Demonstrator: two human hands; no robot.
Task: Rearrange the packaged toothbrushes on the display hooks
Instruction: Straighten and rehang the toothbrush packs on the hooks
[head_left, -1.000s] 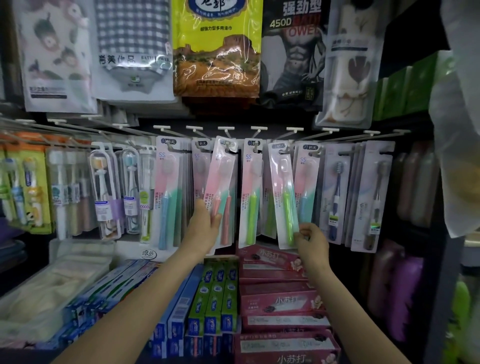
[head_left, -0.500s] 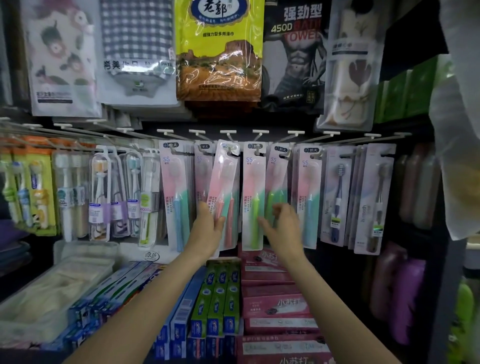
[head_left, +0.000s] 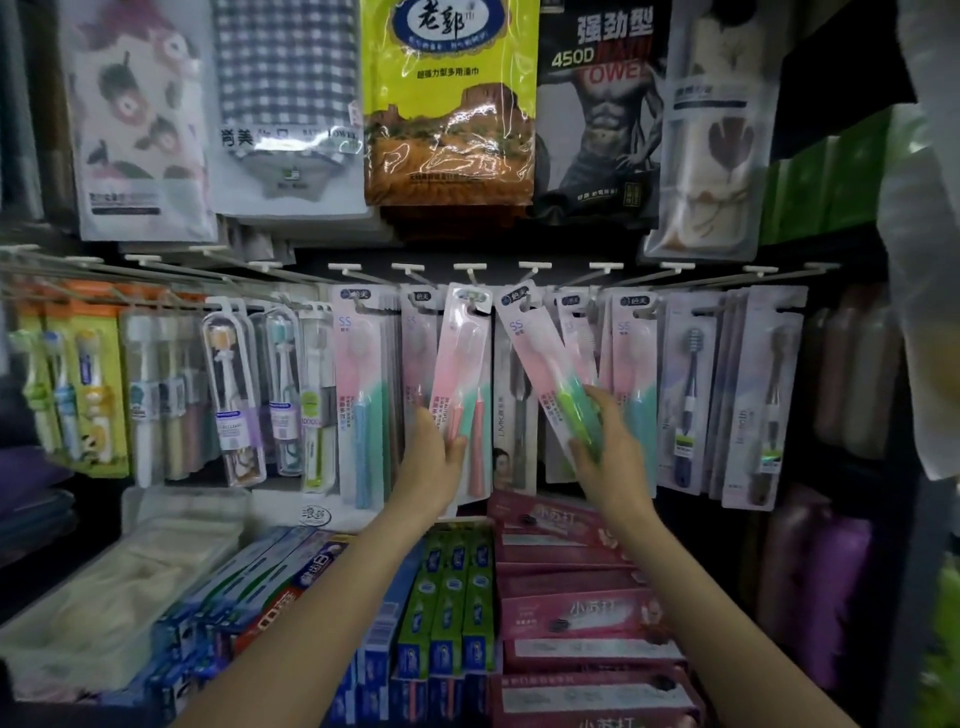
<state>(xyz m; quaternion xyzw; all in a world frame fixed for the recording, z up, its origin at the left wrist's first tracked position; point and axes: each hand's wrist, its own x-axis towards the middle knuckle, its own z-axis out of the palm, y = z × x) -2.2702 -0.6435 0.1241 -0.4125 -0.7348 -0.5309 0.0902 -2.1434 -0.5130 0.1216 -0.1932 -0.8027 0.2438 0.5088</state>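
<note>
Toothbrush packs (head_left: 363, 395) on hooks (head_left: 470, 267); towel bags (head_left: 449, 104) above; toothpaste boxes (head_left: 571, 613) below

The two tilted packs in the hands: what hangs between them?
In the head view, between the pink pack and the green pack hangs a straight pack with a dark brush.

Both bare forearms are raised forward; the left hand (head_left: 434, 457) is curled around a pack, the right hand (head_left: 605, 452) likewise, held just beside it
</note>
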